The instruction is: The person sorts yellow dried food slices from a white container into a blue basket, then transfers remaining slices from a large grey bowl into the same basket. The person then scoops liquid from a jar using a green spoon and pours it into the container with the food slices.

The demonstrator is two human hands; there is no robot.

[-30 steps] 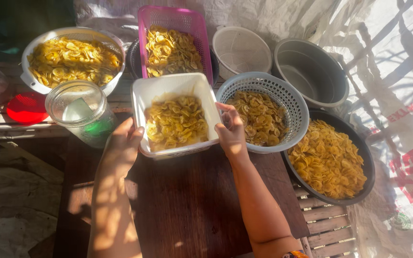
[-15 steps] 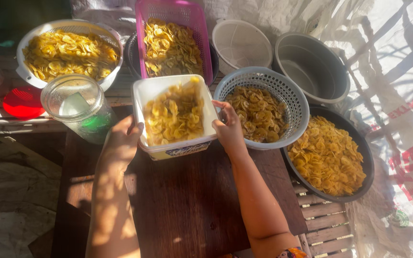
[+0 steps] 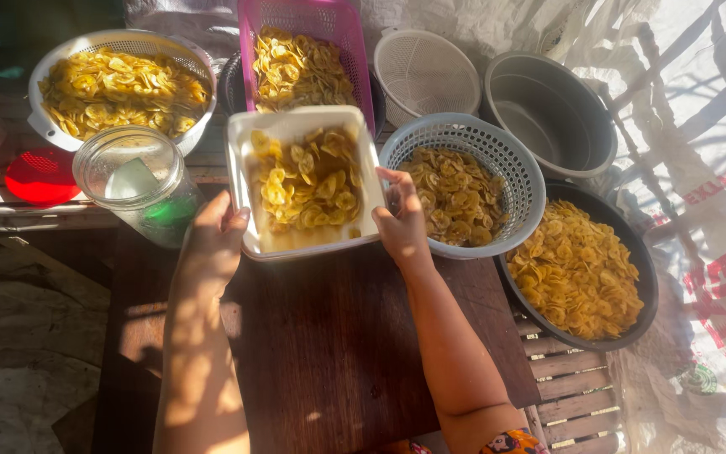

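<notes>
Head view looks straight down on a white rectangular tub (image 3: 296, 126) just above the middle of the frame, holding a loose layer of yellow banana chips (image 3: 308, 181) that lie mostly toward its centre and lower half. Both hands grip it by its long sides: the left hand (image 3: 216, 240) is closed over the lower left edge with the fingers curled under the rim, and the right hand (image 3: 401, 223) clamps the lower right edge, thumb on the inner wall and fingers outside. The tub sits over the upper end of a dark wooden board (image 3: 329, 353) that fills the lower middle of the frame; whether it rests on the board or is lifted clear of it cannot be told

Just right of the tub, touching the right hand, is a grey-blue round colander (image 3: 514, 168) with more chips. Lower right of that lies a black round pan (image 3: 644, 277) heaped with chips. Above the tub stands a pink rectangular basket (image 3: 350, 38) of chips, with an empty white strainer (image 3: 426, 71) and an empty grey pot (image 3: 548, 109) to its right. At upper left is a white colander (image 3: 186, 55) full of chips, below it a clear glass jar (image 3: 132, 185), and a red lid (image 3: 39, 176) at the left edge
</notes>
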